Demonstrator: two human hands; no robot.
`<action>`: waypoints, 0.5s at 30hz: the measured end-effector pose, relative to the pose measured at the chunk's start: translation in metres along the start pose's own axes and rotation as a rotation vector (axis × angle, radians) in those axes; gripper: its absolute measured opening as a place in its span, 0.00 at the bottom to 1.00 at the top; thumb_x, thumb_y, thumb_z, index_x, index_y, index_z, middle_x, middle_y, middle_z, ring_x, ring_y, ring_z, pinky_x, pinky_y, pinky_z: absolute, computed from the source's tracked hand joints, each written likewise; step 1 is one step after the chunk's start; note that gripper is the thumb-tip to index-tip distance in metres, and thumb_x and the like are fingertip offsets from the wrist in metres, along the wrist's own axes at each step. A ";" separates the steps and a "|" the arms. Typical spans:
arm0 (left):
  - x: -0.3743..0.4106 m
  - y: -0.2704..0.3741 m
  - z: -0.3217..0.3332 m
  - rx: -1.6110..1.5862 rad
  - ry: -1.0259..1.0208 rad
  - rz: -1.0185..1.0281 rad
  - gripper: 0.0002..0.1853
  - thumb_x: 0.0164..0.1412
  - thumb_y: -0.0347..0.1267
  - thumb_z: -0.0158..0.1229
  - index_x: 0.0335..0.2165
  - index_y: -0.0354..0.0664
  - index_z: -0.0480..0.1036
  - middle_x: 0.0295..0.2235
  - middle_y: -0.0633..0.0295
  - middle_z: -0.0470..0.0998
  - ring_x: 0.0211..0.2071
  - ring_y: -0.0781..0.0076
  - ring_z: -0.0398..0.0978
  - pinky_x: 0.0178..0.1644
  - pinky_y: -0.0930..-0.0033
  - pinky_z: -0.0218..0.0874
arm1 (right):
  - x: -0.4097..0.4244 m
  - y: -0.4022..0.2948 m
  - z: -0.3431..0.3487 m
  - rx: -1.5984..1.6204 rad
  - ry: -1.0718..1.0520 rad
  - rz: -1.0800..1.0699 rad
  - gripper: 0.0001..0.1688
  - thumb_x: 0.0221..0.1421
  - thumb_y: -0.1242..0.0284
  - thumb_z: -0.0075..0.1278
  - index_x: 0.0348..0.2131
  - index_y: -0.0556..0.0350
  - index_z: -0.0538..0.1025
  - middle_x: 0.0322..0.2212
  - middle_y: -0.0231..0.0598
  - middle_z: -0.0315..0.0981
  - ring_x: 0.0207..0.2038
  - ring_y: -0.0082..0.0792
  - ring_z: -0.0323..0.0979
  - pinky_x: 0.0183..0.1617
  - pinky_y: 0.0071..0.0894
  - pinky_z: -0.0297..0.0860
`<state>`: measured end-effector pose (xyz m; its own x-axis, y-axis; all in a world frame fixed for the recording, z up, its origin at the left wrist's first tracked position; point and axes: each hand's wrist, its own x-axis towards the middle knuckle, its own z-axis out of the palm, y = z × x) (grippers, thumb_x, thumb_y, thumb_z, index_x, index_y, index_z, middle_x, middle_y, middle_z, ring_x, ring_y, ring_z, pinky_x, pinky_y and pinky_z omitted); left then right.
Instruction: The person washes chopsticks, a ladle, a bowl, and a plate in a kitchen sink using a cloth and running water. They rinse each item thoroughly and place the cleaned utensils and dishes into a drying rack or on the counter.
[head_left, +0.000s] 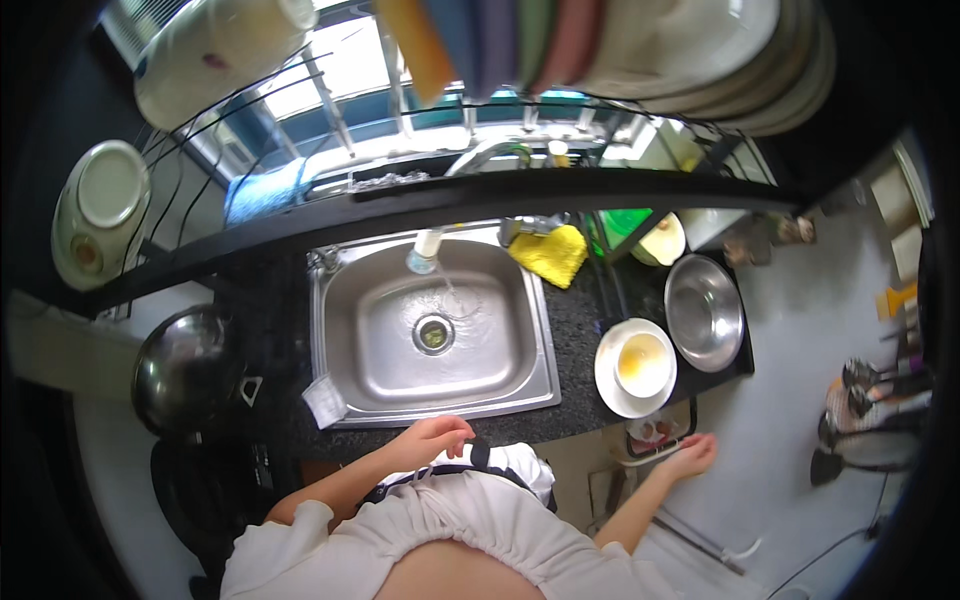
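Note:
My left hand (442, 436) hangs in front of the sink's near rim with its fingers loosely bent, and no object shows in it. My right hand (696, 454) is held out to the right, below the counter edge; it looks loosely curled and I see nothing in it. Between and beyond them is a stainless steel sink (480, 375). Water runs from a faucet spout (424, 251) toward the drain (433, 335), which has greenish scraps in it. A small white bowl (646, 386) with yellowish contents stands on a white plate (609, 367), the nearest dishes to my right hand.
A steel basin (703, 313) stands behind the plate, and a yellow cloth (551, 255) lies by the faucet. A folded whitish cloth (325, 402) drapes the sink's near left corner. A wok (187, 371) is at left. The dish rack's dark bar (450, 196) crosses overhead. Utensils (862, 420) hang right.

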<state>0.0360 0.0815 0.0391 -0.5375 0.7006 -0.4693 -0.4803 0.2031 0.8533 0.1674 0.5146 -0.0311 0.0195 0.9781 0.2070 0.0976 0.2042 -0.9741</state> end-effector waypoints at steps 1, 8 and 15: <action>-0.009 0.001 -0.001 -0.035 0.071 0.015 0.11 0.60 0.32 0.43 0.35 0.35 0.68 0.23 0.66 0.69 0.27 0.81 0.67 0.33 0.78 0.59 | -0.029 -0.012 0.018 0.049 0.057 0.199 0.10 0.55 0.72 0.39 0.32 0.62 0.68 0.19 0.35 0.64 0.19 0.22 0.61 0.19 0.15 0.57; -0.040 -0.006 -0.012 -0.297 0.401 0.135 0.10 0.59 0.28 0.43 0.35 0.32 0.68 0.22 0.63 0.70 0.26 0.79 0.66 0.34 0.79 0.59 | -0.035 0.016 0.074 0.029 -0.369 0.679 0.29 0.53 0.56 0.36 0.51 0.49 0.57 0.45 0.48 0.59 0.27 0.39 0.70 0.20 0.24 0.64; -0.071 -0.003 -0.025 -0.212 0.542 0.276 0.10 0.58 0.27 0.43 0.35 0.31 0.68 0.23 0.64 0.70 0.26 0.81 0.66 0.34 0.81 0.58 | -0.036 0.034 0.101 -0.087 -0.552 0.651 0.27 0.57 0.56 0.31 0.51 0.51 0.56 0.44 0.51 0.60 0.30 0.48 0.71 0.22 0.36 0.72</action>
<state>0.0581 0.0137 0.0643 -0.9082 0.2518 -0.3342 -0.3709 -0.1143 0.9216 0.0695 0.4904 -0.0807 -0.3871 0.7828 -0.4873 0.3114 -0.3864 -0.8682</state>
